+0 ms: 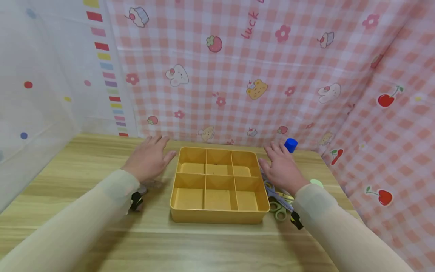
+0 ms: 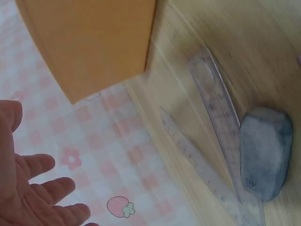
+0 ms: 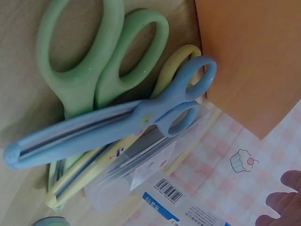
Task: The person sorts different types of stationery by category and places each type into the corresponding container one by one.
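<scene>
A yellow divided box with several bare compartments sits on the table between the two hands. My left hand hovers beside the box's left side, fingers spread and holding nothing. Below it, the left wrist view shows a clear ruler, another clear measuring piece and a dark grey block. My right hand is at the box's right side, fingers extended and holding nothing. Under it lie blue scissors, green scissors and yellow scissors, piled together.
Beside the scissors lie a clear plastic case and a barcoded package. A blue cylinder stands near the back cloth, and a pale green round thing is by the right wrist. Patterned cloth hangs along the back and right.
</scene>
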Demonstrator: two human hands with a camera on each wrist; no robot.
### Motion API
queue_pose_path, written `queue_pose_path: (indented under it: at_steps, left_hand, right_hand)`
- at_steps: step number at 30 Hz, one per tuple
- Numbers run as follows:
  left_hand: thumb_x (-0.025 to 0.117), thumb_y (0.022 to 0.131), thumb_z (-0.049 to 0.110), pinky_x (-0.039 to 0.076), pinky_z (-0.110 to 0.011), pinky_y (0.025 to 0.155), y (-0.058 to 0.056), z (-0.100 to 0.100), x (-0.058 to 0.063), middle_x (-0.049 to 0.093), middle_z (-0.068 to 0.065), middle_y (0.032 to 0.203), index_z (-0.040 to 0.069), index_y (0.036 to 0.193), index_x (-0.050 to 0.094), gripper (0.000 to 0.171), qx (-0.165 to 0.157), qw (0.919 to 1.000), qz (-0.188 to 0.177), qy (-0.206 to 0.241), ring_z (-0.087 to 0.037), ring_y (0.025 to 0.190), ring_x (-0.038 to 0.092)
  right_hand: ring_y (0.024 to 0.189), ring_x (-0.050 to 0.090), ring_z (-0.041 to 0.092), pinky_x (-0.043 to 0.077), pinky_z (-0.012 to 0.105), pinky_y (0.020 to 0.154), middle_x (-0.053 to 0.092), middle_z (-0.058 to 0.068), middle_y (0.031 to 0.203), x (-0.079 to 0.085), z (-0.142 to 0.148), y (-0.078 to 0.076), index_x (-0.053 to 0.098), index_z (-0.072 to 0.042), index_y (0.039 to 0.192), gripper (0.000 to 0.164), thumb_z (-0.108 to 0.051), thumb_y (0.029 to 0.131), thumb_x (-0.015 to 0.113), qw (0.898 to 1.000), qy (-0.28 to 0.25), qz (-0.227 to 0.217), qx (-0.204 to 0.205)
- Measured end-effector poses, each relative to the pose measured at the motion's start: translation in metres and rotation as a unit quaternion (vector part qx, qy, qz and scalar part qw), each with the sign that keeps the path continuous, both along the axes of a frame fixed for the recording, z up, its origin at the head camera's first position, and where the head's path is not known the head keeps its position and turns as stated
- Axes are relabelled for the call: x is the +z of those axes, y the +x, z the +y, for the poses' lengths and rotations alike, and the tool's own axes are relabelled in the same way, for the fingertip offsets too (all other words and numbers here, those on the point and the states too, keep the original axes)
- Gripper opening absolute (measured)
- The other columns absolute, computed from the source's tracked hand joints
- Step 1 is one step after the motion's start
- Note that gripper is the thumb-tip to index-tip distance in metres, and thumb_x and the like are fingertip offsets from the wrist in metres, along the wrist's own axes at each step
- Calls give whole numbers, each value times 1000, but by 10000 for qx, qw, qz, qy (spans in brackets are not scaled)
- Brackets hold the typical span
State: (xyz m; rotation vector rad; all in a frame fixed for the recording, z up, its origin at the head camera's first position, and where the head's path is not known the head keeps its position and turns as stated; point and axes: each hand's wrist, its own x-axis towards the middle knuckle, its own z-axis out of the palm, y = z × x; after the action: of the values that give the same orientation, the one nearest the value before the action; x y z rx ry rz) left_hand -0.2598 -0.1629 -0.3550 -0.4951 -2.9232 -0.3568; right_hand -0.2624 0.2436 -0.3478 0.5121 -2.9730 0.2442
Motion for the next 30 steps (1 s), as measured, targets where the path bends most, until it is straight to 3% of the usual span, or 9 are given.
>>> queue_pose_path:
  at_steps: [4,9,14,17,19,21,23,27,30]
  left_hand:
    - [25,92,66,25,-57,105,11,2,0,29,-18,147,4,147,25,83,22,9967,-494,643,-36,130,24]
    - [34,87,70,26,-57,105,37,13,-3,25,-17,150,5,149,18,92,17,9786,-1412,1498,-33,130,25]
    - [46,86,66,26,-57,105,64,28,-11,18,-18,151,5,150,7,97,-68,9623,-2047,1787,-35,130,24]
    - [50,89,58,31,-55,103,76,34,-15,17,-18,151,7,150,-3,96,-27,9557,-2296,1843,-34,126,31]
    - [51,92,48,35,-54,101,81,37,-19,18,-19,151,8,150,-9,92,4,9529,-2353,1911,-33,123,36]
    - [50,94,38,44,-51,92,83,39,-24,16,-18,152,13,149,-14,88,70,9481,-2414,2067,-31,110,49]
    - [48,94,27,47,-47,86,84,41,-29,15,-16,152,17,148,-17,85,142,9451,-2389,2225,-27,103,53]
    - [44,90,12,46,-46,87,84,45,-36,18,-17,151,22,149,-16,85,232,9375,-2278,2619,-26,104,49]
    - [43,88,6,42,-48,92,85,49,-40,22,-20,149,22,149,-13,85,234,9330,-2186,2850,-27,113,44]
  right_hand:
    - [136,3,32,3,52,112,22,21,150,1,-2,0,29,-1,145,63,-42,99,38,9999,-22,84,65]
    - [136,4,32,5,52,112,23,21,150,4,-2,-2,29,-1,145,62,-41,99,39,9998,-56,129,105]
    - [134,11,36,11,55,110,28,24,146,8,2,-7,35,2,141,59,-37,98,43,9990,-173,380,163]
    - [134,13,36,9,54,111,32,26,143,12,2,-12,39,4,137,56,-35,98,44,9977,-377,523,210]
    - [134,14,35,9,53,111,32,26,143,15,3,-16,38,5,138,57,-34,97,45,9969,-478,582,216]
    - [134,12,35,7,53,111,31,27,144,19,4,-20,37,6,138,58,-33,97,46,9965,-558,603,175]
    - [134,12,35,8,53,111,29,28,145,23,7,-23,36,6,139,59,-33,96,48,9962,-535,676,106]
    - [132,16,38,11,55,109,30,27,144,29,15,-29,37,6,137,61,-34,94,51,9968,-352,715,-68]
    - [131,12,43,10,58,108,23,29,146,33,25,-32,34,3,140,63,-38,94,48,9986,-244,407,-254]
